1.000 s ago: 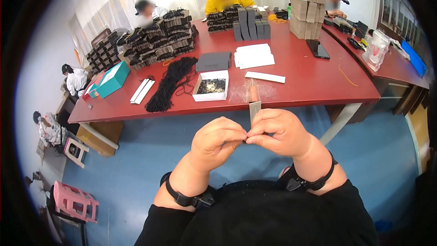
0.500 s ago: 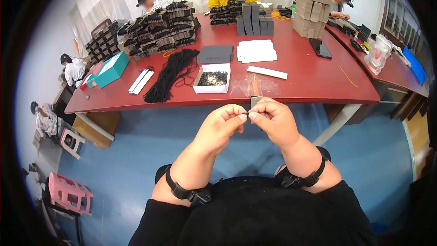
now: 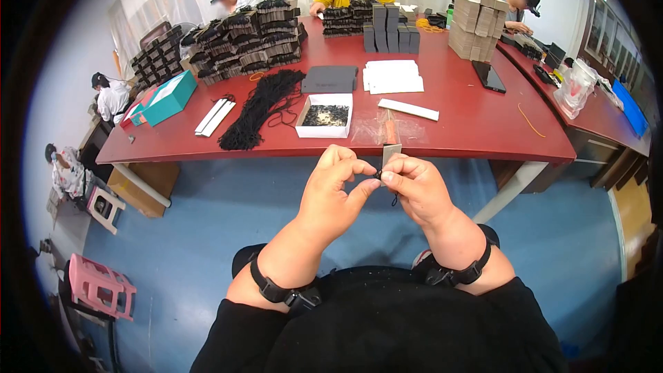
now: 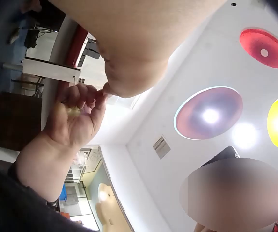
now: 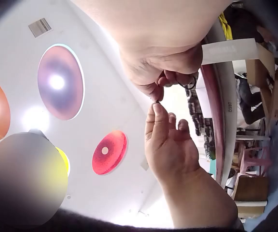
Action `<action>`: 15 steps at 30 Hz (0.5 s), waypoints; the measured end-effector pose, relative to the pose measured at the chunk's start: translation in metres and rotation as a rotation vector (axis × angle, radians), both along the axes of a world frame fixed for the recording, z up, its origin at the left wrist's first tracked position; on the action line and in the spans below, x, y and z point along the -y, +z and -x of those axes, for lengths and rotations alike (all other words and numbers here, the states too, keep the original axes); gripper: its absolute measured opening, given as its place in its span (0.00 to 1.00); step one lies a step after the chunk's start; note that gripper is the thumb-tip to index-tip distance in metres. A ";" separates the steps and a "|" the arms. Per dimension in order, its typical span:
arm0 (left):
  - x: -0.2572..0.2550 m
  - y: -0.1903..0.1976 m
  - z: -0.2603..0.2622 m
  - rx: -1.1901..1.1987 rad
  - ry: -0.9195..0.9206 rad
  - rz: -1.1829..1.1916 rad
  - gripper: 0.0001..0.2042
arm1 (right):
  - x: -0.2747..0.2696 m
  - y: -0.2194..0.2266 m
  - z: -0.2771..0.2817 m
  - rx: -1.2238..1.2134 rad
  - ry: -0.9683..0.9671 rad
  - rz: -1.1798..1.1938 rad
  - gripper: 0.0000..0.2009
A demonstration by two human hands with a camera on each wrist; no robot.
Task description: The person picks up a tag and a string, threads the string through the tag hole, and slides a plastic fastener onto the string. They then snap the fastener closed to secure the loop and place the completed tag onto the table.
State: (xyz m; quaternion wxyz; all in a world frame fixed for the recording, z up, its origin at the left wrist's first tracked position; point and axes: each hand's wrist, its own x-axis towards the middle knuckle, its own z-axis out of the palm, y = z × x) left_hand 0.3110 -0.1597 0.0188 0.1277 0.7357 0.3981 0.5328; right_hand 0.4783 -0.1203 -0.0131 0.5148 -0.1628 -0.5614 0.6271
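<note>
Thumb and forefinger of my left hand [image 3: 330, 183] pinch a small black piece of cord [image 3: 378, 175] in front of the table edge. My right hand [image 3: 416, 185] pinches the same cord from the other side, its fingertips close to the left ones. A small black loop [image 3: 394, 199] hangs below the right fingers. In the right wrist view, a dark loop [image 5: 189, 84] shows by the curled fingers of that hand. Just behind the fingertips, a narrow grey strip [image 3: 391, 154] juts over the table edge, below an orange handle [image 3: 390, 130].
On the red table [image 3: 476, 139] are a white box of small dark pieces [image 3: 324, 116], a bundle of black cords [image 3: 259, 114], white cards [image 3: 392, 77] and a phone [image 3: 488, 77]. Tall stacks of tied bundles [image 3: 242, 38] stand farther back. Several people sit around the room.
Both hands sit higher in the head view than a second ago, and the left fingers have spread wider. The black cord shows more between the fingertips, with a loop now hanging below the right hand.
</note>
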 end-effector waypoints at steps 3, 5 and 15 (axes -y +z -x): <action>0.000 -0.001 0.001 -0.026 0.002 -0.007 0.10 | 0.002 0.003 0.002 -0.005 -0.031 -0.001 0.02; 0.000 -0.002 0.001 -0.041 0.010 -0.009 0.09 | 0.002 0.002 0.003 0.008 -0.044 -0.014 0.02; -0.014 -0.008 0.015 0.246 -0.116 0.273 0.01 | -0.001 0.005 -0.007 0.302 -0.246 -0.152 0.04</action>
